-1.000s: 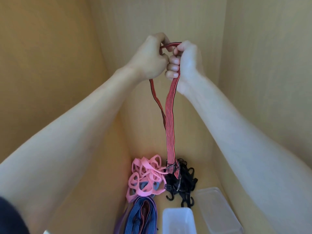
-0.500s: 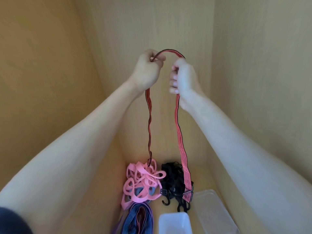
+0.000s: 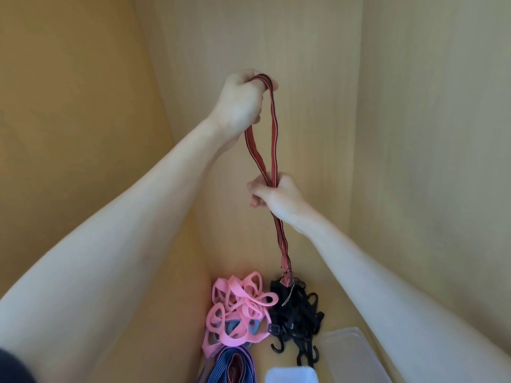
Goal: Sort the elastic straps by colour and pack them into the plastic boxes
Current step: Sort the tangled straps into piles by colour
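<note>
A red and black striped strap (image 3: 273, 128) hangs folded in a loop in front of the wooden back wall. My left hand (image 3: 239, 102) grips the top of the loop, held high. Lower down, my right hand (image 3: 272, 196) pinches both strands together. The strap's ends (image 3: 286, 276) dangle just above a pile of black straps with hooks (image 3: 297, 316). Pink straps (image 3: 237, 308) lie in a heap to the left of the black ones. Blue striped straps (image 3: 233, 367) show at the bottom edge. A white plastic box (image 3: 290, 375) and a clear plastic box (image 3: 349, 355) stand at the bottom right.
Wooden panels enclose the space on the left (image 3: 83, 134), back and right (image 3: 442, 134). The piles and boxes sit on the wooden shelf floor (image 3: 329, 283) far below my hands.
My right hand has slid down from beside the left hand to the middle of the strap, pulling both strands together. The strap's ends now hang over the black pile.
</note>
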The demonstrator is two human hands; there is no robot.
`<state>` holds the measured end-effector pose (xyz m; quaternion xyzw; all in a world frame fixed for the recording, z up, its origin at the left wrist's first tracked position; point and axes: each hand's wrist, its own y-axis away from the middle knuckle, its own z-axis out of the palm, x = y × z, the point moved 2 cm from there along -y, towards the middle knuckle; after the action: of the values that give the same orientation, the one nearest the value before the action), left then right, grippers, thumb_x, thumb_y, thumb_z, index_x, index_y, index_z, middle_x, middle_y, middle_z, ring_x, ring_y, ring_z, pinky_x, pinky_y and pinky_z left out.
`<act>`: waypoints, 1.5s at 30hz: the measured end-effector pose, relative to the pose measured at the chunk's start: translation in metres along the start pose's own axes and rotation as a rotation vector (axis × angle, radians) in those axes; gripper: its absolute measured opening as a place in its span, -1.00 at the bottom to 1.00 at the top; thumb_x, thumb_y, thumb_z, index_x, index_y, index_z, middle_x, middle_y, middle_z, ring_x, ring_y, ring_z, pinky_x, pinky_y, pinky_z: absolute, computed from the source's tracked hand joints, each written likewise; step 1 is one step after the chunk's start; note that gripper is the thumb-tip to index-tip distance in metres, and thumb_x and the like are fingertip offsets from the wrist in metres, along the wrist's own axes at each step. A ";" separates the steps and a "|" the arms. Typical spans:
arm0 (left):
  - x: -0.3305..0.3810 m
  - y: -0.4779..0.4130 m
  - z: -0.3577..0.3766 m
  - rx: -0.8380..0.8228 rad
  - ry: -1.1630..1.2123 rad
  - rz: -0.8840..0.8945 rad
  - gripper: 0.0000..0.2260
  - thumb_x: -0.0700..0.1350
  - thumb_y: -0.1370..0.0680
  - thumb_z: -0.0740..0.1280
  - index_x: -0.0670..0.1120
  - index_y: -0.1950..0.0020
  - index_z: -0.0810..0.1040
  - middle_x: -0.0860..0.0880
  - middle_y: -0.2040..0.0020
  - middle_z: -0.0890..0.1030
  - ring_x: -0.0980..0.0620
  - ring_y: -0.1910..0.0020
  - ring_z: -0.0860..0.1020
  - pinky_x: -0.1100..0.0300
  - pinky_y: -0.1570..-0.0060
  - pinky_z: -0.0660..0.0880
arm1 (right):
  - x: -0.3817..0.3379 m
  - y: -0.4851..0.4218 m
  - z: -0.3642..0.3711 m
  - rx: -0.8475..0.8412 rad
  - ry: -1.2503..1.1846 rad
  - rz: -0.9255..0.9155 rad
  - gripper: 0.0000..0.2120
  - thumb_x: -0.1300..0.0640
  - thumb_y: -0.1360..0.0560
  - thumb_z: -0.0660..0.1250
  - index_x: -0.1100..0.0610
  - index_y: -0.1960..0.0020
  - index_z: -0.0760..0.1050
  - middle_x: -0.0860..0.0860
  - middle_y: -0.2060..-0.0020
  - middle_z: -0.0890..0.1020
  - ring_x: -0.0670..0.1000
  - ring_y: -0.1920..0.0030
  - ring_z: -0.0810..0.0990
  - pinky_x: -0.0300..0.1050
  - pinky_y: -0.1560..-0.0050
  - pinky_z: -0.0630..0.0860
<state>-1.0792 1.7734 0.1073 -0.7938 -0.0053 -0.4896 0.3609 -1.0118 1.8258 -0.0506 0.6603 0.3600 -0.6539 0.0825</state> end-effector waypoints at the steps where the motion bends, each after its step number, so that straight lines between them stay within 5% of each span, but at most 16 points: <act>1: 0.000 -0.002 -0.007 0.027 0.013 -0.003 -0.77 -0.27 -0.58 0.15 -0.09 0.14 0.57 0.03 0.39 0.30 0.09 0.49 0.28 0.27 0.43 0.26 | 0.012 0.000 0.000 -0.012 0.024 0.031 -0.80 0.15 -0.56 0.36 0.16 0.23 0.49 -0.01 0.48 0.52 0.02 0.38 0.57 0.20 -0.04 0.59; 7: -0.006 -0.014 -0.066 0.282 0.128 -0.009 -0.76 -0.29 -0.56 0.11 -0.12 0.15 0.55 0.05 0.45 0.28 0.12 0.55 0.25 0.27 0.49 0.24 | 0.090 0.014 -0.017 0.005 0.154 0.244 -0.63 0.00 -0.65 0.27 0.12 0.28 0.37 0.02 0.47 0.43 0.04 0.42 0.52 -0.16 0.28 0.46; 11: -0.029 -0.011 -0.087 0.356 0.151 -0.071 -0.74 -0.33 -0.56 0.06 -0.14 0.09 0.52 0.04 0.46 0.31 0.13 0.59 0.27 0.26 0.51 0.27 | 0.127 0.028 -0.028 -0.056 0.145 0.299 -0.74 -0.06 -0.63 0.30 0.06 0.15 0.50 0.02 0.40 0.49 0.02 0.33 0.62 -0.11 0.20 0.49; 17: -0.101 0.010 -0.100 0.391 -0.098 -0.230 -0.75 -0.33 -0.57 0.13 -0.07 0.02 0.55 -0.02 0.29 0.46 0.06 0.38 0.41 0.22 0.35 0.35 | 0.144 0.030 -0.050 -0.084 0.317 0.395 -0.71 -0.05 -0.63 0.30 0.13 0.16 0.45 -0.10 0.49 0.28 -0.06 0.50 0.28 -0.12 0.38 0.31; 20: -0.158 0.038 -0.096 0.293 -0.319 -0.397 -0.72 -0.35 -0.55 0.18 -0.08 -0.13 0.55 -0.07 0.00 0.54 -0.02 0.03 0.47 0.14 0.00 0.44 | 0.125 0.022 -0.064 -0.135 0.441 0.357 -0.82 0.06 -0.59 0.33 0.16 0.10 0.49 -0.03 0.41 0.36 -0.03 0.41 0.32 -0.12 0.32 0.22; 25: -0.231 0.096 -0.064 0.002 -0.462 -0.654 -0.74 -0.35 -0.55 0.18 -0.11 -0.14 0.53 -0.09 0.06 0.55 -0.07 0.02 0.48 0.20 0.09 0.36 | 0.074 0.006 -0.069 -0.242 0.577 0.300 -0.86 0.15 -0.53 0.32 0.24 0.02 0.48 0.04 0.20 0.45 0.03 0.19 0.40 -0.03 0.13 0.29; 28: -0.250 0.118 -0.051 -0.225 -0.571 -0.713 -0.66 -0.36 -0.56 0.18 -0.22 -0.32 0.51 -0.16 -0.16 0.58 -0.09 -0.14 0.51 0.22 -0.05 0.42 | 0.044 0.001 -0.062 -0.291 0.648 0.234 -0.93 0.16 -0.54 0.32 0.13 0.10 0.45 -0.03 0.29 0.42 0.00 0.28 0.36 -0.06 0.22 0.27; 31: -0.232 0.120 -0.033 -0.334 -0.397 -0.587 -0.53 -0.38 -0.56 0.24 -0.15 -0.47 0.38 -0.02 -0.15 0.50 0.11 0.04 0.50 0.44 0.20 0.39 | 0.025 -0.002 -0.048 -0.320 0.740 0.177 -0.89 0.13 -0.53 0.33 0.15 0.04 0.43 -0.03 0.28 0.49 0.04 0.31 0.43 -0.06 0.30 0.36; 34: -0.192 0.116 -0.013 -0.295 -0.049 -0.360 -0.49 -0.13 -0.50 0.34 0.00 -0.45 0.38 0.07 -0.32 0.51 0.19 -0.22 0.50 0.39 -0.15 0.36 | 0.018 -0.001 -0.032 -0.317 0.742 0.127 -0.73 0.10 -0.51 0.40 0.05 -0.13 0.37 0.01 0.05 0.58 0.09 0.11 0.57 0.06 0.15 0.53; 37: -0.166 0.116 -0.003 -0.275 0.137 -0.251 -0.65 -0.13 -0.55 0.44 -0.10 -0.32 0.48 -0.01 -0.01 0.67 0.11 0.00 0.64 0.38 -0.05 0.47 | 0.015 0.004 -0.024 -0.340 0.677 0.100 -0.61 0.10 -0.47 0.49 0.02 -0.13 0.31 0.01 0.02 0.57 0.03 0.13 0.55 -0.04 0.18 0.49; 39: -0.162 0.118 -0.004 -0.215 0.097 -0.225 -0.78 -0.19 -0.58 0.41 -0.22 -0.19 0.53 -0.17 0.12 0.67 0.04 0.14 0.62 0.30 0.04 0.51 | 0.012 0.010 -0.023 -0.370 0.608 0.112 -0.59 0.08 -0.43 0.55 0.01 -0.09 0.35 0.02 0.04 0.61 0.06 0.18 0.56 0.03 0.21 0.49; 41: -0.165 0.121 -0.007 -0.189 0.124 -0.260 -0.80 -0.21 -0.58 0.40 -0.31 -0.12 0.55 -0.34 0.04 0.66 -0.03 0.16 0.61 0.25 0.08 0.53 | 0.011 0.014 -0.026 -0.372 0.535 0.106 -0.58 0.08 -0.36 0.61 0.00 -0.05 0.42 0.02 0.07 0.68 0.19 0.13 0.62 0.16 0.10 0.56; 45: -0.173 0.127 -0.013 -0.182 0.208 -0.323 -0.87 -0.20 -0.56 0.41 -0.24 -0.04 0.60 -0.22 0.10 0.71 -0.01 0.21 0.65 0.22 0.10 0.59 | 0.015 0.019 -0.036 -0.328 0.372 0.074 -0.65 0.13 -0.33 0.64 0.03 -0.03 0.57 -0.01 0.11 0.73 0.04 0.13 0.67 0.09 -0.06 0.56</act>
<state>-1.1330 1.7315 -0.0964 -0.7570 -0.0511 -0.6189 0.2032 -0.9730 1.8384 -0.0666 0.7599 0.4458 -0.4505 0.1446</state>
